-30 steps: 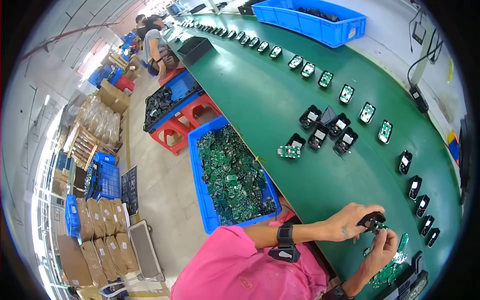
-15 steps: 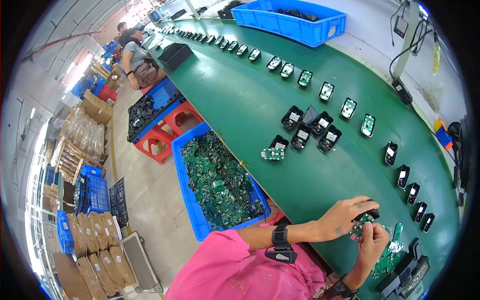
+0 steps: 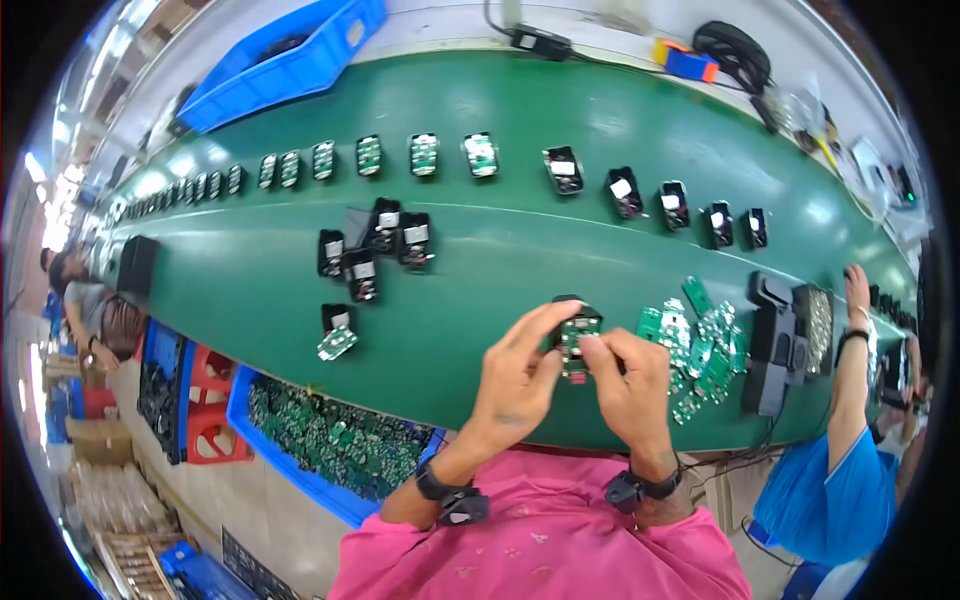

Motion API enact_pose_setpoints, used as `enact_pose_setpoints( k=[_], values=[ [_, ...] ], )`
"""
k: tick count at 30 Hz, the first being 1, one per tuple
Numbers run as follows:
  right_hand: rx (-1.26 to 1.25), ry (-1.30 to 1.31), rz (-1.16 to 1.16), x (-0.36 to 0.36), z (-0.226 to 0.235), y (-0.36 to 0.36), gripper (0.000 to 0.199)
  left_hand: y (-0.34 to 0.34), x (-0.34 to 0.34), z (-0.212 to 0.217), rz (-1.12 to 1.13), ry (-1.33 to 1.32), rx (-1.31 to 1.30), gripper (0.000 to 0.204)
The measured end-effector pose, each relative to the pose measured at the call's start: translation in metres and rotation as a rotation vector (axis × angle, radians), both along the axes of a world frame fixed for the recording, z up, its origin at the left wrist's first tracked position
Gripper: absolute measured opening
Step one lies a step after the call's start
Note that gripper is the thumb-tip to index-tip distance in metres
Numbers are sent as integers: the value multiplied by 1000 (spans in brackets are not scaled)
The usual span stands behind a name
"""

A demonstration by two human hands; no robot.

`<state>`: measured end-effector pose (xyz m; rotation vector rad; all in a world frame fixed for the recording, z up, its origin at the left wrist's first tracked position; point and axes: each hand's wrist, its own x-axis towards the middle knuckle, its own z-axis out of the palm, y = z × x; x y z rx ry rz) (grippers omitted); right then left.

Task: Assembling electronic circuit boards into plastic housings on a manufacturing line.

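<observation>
Workers line a long green conveyor belt (image 3: 520, 270), seen from above the shoulders of a person in a pink shirt. At far left, near the belt's edge, a blue bin (image 3: 330, 450) brims with green circuit boards, and a lone black housing with a loose board (image 3: 337, 330) sits on the belt just beyond it. Nearer the middle, the left hand (image 3: 520, 375) closes thumb and fingertips on a small black housing fitted with a green circuit board (image 3: 577, 340), gripping its left side; the right hand (image 3: 632, 380) pinches the same piece from the right, so the part sits between the two hands, just above the belt, its long axis running near to far. Both hands are equally close to it, touching it. Beyond them, a cluster of black housings (image 3: 375, 245) and a far row of finished units (image 3: 560, 170) rest on the belt. To the right lies a heap of loose green boards (image 3: 700, 345), then a black fixture (image 3: 785, 340), where another worker's arm (image 3: 850, 370) in a blue sleeve reaches in.
</observation>
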<state>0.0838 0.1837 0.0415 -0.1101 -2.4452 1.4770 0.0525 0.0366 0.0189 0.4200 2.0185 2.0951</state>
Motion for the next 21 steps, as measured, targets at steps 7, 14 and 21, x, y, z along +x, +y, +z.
enact_pose_setpoints(
  k=[7,14,21],
  values=[
    [243,26,16,3,-10,4,29,2,2,0,-14,-167,145,35],
    [-99,-123,67,-4,-11,1,30,8,2,-1,26,-264,200,34],
    [-217,-61,185,-8,-14,0,35,7,2,-4,77,-137,106,29]
  ],
)
